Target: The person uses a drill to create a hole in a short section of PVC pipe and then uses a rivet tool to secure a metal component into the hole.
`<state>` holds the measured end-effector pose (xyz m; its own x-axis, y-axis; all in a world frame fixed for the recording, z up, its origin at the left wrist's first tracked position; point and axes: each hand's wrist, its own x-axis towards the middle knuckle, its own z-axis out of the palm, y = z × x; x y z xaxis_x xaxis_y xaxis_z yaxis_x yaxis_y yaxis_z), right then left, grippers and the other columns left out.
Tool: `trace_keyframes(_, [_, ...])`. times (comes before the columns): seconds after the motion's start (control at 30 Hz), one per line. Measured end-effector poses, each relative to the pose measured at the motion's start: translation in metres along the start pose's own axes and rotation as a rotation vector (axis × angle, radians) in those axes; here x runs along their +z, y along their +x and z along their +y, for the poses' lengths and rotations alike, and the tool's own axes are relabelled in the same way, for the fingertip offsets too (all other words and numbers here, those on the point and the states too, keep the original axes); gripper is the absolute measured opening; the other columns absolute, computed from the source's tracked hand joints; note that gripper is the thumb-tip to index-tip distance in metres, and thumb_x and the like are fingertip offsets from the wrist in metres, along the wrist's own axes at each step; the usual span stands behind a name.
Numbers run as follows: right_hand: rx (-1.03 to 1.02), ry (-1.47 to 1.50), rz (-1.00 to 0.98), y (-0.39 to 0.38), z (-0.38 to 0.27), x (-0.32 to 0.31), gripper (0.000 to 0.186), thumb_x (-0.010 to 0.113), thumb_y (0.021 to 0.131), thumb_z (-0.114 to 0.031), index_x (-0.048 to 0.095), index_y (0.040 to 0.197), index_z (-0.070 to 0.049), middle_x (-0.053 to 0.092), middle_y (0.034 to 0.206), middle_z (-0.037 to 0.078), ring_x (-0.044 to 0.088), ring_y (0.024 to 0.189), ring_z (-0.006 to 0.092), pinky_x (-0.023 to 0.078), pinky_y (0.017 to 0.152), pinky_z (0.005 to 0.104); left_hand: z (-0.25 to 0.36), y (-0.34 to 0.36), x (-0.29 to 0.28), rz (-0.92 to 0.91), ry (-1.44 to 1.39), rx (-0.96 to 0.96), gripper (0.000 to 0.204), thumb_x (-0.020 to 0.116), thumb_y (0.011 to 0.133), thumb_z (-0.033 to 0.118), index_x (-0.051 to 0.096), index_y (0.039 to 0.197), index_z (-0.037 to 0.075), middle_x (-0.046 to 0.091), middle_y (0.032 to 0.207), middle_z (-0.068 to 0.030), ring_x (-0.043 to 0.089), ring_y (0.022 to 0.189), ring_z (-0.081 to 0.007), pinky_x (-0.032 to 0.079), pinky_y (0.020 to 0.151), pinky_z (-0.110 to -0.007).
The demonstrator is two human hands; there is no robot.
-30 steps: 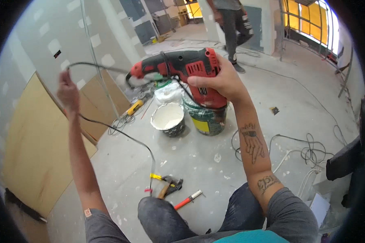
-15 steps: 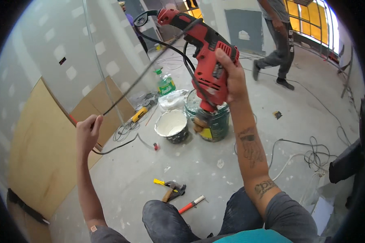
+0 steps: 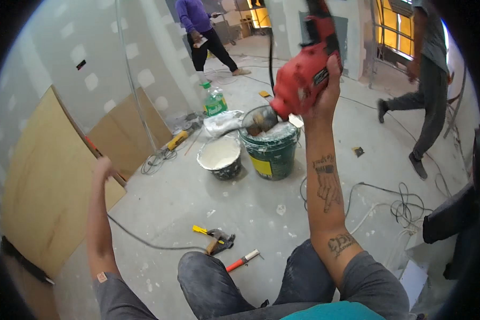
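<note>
My right hand (image 3: 325, 98) grips a red and black corded power drill (image 3: 304, 80) by its body, raised above the buckets. Its nose, with a brownish fitting, points down and left toward the green bucket (image 3: 274, 160); the tool's upper end is blurred and runs out of the top of the view. A black cord (image 3: 271, 58) hangs beside the drill. My left hand (image 3: 104, 168) is raised near the plywood sheet, smeared by motion, so its fingers do not show clearly. A length of black cord (image 3: 154, 245) runs over the floor from behind my left forearm toward the hammer (image 3: 217, 242).
A small bucket of white compound (image 3: 220, 154) stands beside the green one, near a green-capped bottle (image 3: 213, 100). A red-handled tool (image 3: 244, 261) lies before my knees. Plywood (image 3: 48, 186) leans left. Cords (image 3: 410, 202) coil right. Two people (image 3: 197, 26) (image 3: 429, 80) are farther off.
The drill has turned and moved slightly right and up. My left hand has dropped a little, and the cord no longer stretches taut between my hands. The person at right has moved rightward.
</note>
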<state>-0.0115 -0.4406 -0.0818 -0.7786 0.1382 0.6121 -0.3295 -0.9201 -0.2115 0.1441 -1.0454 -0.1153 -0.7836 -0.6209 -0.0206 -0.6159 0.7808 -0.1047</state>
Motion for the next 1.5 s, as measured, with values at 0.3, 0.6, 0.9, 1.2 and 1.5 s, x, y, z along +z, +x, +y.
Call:
trace_keyframes(0.3, [-0.027, 0.036, 0.026, -0.001, -0.001, 0.012, 0.046, 0.069, 0.090, -0.039, 0.057, 0.118, -0.005, 0.067, 0.097, 0.007, 0.067, 0.081, 0.0205, 0.060, 0.070, 0.0360, 0.203, -0.125, -0.057, -0.412, -1.092, 0.843, 0.083, 0.031, 0.095, 0.073, 0.036, 0.152, 0.013, 0.045, 0.148, -0.0153, 0.040, 0.138, -0.0285, 0.026, 0.114, -0.048])
trace_keyframes(0.6, [-0.359, -0.234, -0.011, -0.008, 0.006, 0.038, 0.042, 0.071, 0.090, -0.030, 0.056, 0.120, -0.004, 0.066, 0.100, 0.006, 0.067, 0.083, 0.0169, 0.060, 0.072, 0.0337, 0.305, -0.167, 0.003, -0.614, -1.469, 0.941, 0.105, 0.017, 0.079, 0.093, 0.045, 0.131, 0.007, 0.054, 0.086, -0.0012, 0.054, 0.089, -0.0161, 0.041, 0.093, -0.035])
trace_keyframes(0.9, [-0.125, 0.065, 0.081, -0.008, 0.018, 0.015, 0.038, 0.069, 0.092, -0.031, 0.055, 0.118, -0.006, 0.065, 0.099, 0.006, 0.065, 0.079, 0.0166, 0.057, 0.069, 0.0331, 0.294, -0.253, 0.013, 0.509, -1.284, 0.616, 0.024, 0.056, 0.100, 0.019, 0.061, 0.088, -0.001, 0.052, 0.067, 0.0014, 0.044, 0.062, -0.0071, 0.036, 0.055, -0.026])
trace_keyframes(1.2, [-0.141, 0.026, 0.020, -0.002, 0.000, 0.010, 0.054, 0.058, 0.094, -0.050, 0.054, 0.119, -0.003, 0.066, 0.098, 0.010, 0.067, 0.082, 0.0223, 0.059, 0.074, 0.0365, 0.279, -0.266, 0.042, -0.076, -0.388, 1.135, 0.020, 0.052, 0.088, 0.001, 0.062, 0.104, 0.007, 0.070, 0.099, -0.0182, 0.067, 0.085, -0.0360, 0.051, 0.075, -0.048])
trace_keyframes(1.5, [0.232, -0.775, -0.386, -0.024, -0.016, 0.036, 0.048, 0.064, 0.090, -0.039, 0.061, 0.118, 0.000, 0.070, 0.097, 0.017, 0.070, 0.078, 0.0263, 0.057, 0.070, 0.0333, -0.144, 0.014, -0.122, 1.066, -0.244, -0.074, 0.030, 0.044, 0.099, 0.029, 0.059, 0.113, 0.006, 0.063, 0.111, -0.0194, 0.061, 0.105, -0.0349, 0.049, 0.088, -0.045])
